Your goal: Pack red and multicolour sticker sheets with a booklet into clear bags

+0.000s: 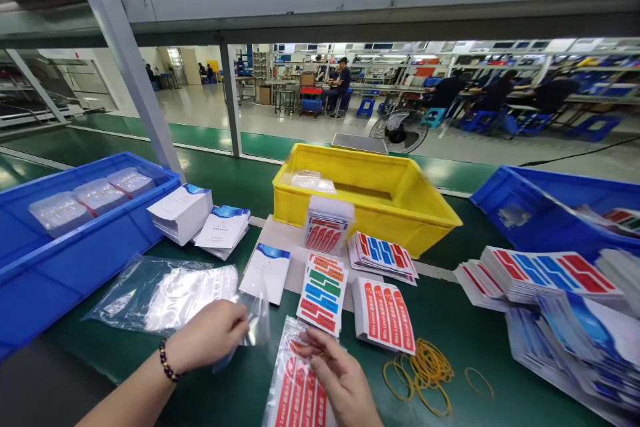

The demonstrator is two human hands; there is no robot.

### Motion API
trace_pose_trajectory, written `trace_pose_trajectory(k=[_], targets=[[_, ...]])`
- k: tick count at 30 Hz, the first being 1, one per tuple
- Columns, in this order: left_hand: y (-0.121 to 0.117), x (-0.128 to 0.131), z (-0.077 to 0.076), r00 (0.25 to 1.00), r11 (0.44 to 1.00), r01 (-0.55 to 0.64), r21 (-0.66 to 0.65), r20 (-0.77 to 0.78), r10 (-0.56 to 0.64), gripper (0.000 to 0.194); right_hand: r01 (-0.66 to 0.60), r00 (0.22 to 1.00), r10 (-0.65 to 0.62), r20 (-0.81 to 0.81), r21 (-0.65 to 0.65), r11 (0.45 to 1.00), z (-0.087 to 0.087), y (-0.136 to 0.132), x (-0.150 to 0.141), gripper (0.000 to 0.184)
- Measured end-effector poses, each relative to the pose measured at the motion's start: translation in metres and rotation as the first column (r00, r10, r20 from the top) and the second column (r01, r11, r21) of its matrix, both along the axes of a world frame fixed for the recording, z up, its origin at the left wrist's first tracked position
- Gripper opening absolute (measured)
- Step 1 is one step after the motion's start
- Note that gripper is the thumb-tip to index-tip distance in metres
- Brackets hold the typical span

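Note:
My left hand (213,335) is closed in a pinch on the edge of a clear plastic bag (257,317), low on the green bench. My right hand (340,377) rests with fingers bent on a clear bagged pack of red sticker sheets (295,393), pinching its top edge. Just above lie a stack of multicoloured sticker sheets (323,292) and a stack of red sticker sheets (384,315). A small white booklet (265,272) lies beside the bag.
A pile of clear bags (160,293) lies left, next to a blue bin (75,227). White booklet stacks (200,217), a yellow bin (370,197), more sticker stacks (540,273), yellow rubber bands (425,370) and a second blue bin (550,210) surround. People sit at far benches.

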State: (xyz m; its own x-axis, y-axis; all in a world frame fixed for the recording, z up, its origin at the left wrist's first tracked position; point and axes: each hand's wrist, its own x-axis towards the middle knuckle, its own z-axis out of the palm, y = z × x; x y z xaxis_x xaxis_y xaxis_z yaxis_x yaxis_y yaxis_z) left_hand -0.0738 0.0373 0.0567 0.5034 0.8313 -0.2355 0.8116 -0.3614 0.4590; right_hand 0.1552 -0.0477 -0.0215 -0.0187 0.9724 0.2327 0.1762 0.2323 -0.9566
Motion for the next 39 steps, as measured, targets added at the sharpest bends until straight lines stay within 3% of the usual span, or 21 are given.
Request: trace_pose_trajectory(k=[2, 4, 7, 9, 11, 13, 15, 17, 21, 25, 29, 32, 36, 39], targets=[[-0.011, 0.026, -0.005, 0.998, 0.996, 0.064, 0.065, -0.008, -0.063, 0.025, -0.077, 0.992, 0.069, -0.101, -0.073, 0.994, -0.008, -0.002, -0.002, 0.057], [-0.018, 0.048, -0.010, 0.992, 0.985, 0.122, 0.119, -0.026, -0.120, 0.022, -0.034, 0.999, 0.033, -0.013, -0.104, 0.994, -0.011, -0.002, 0.000, 0.065], [-0.019, 0.072, -0.014, 0.982, 0.978, 0.181, 0.101, 0.027, -0.185, 0.019, 0.170, 0.941, -0.162, 0.298, 0.000, 0.986, -0.008, 0.000, 0.005, 0.045], [-0.015, 0.084, -0.015, 0.971, 0.986, 0.169, -0.001, 0.173, -0.166, 0.021, 0.209, 0.871, -0.251, 0.421, 0.144, 0.967, -0.004, 0.002, 0.008, 0.037], [-0.009, 0.094, -0.018, 0.923, 0.974, 0.130, -0.186, 0.380, -0.051, 0.028, 0.183, 0.838, -0.287, 0.465, 0.256, 0.949, -0.002, 0.004, 0.010, 0.037], [-0.005, 0.101, -0.025, 0.828, 0.908, 0.102, -0.406, 0.540, 0.149, 0.037, 0.159, 0.827, -0.302, 0.475, 0.318, 0.935, -0.002, 0.004, 0.009, 0.039], [-0.003, 0.106, -0.033, 0.727, 0.828, 0.086, -0.554, 0.603, 0.328, 0.044, 0.152, 0.833, -0.292, 0.469, 0.314, 0.937, -0.002, 0.003, 0.007, 0.039], [-0.002, 0.107, -0.041, 0.659, 0.787, 0.076, -0.612, 0.623, 0.421, 0.045, 0.148, 0.860, -0.248, 0.447, 0.247, 0.958, -0.002, 0.003, 0.005, 0.038], [-0.004, 0.103, -0.048, 0.621, 0.786, 0.081, -0.614, 0.647, 0.442, 0.037, 0.169, 0.938, -0.167, 0.304, 0.022, 0.985, 0.003, 0.004, 0.002, 0.033], [-0.005, 0.099, -0.048, 0.618, 0.819, 0.145, -0.555, 0.698, 0.363, 0.032, 0.137, 0.979, -0.114, 0.172, -0.134, 0.981, 0.011, 0.008, 0.002, 0.021], [-0.007, 0.096, -0.048, 0.648, 0.902, 0.178, -0.395, 0.737, 0.195, 0.031, 0.106, 0.977, -0.085, 0.196, -0.102, 0.989, 0.016, 0.009, 0.005, 0.026], [-0.007, 0.096, -0.048, 0.661, 0.907, 0.205, -0.368, 0.736, 0.149, 0.030, 0.110, 0.966, -0.089, 0.243, -0.074, 0.991, 0.016, 0.008, 0.005, 0.026], [-0.007, 0.096, -0.049, 0.641, 0.892, 0.212, -0.399, 0.746, 0.182, 0.030, 0.111, 0.963, -0.085, 0.256, -0.087, 0.990, 0.016, 0.007, 0.003, 0.009], [-0.007, 0.097, -0.050, 0.650, 0.915, 0.207, -0.345, 0.748, 0.135, 0.029, 0.094, 0.967, -0.068, 0.247, -0.096, 0.991, 0.015, 0.008, 0.005, 0.015]])
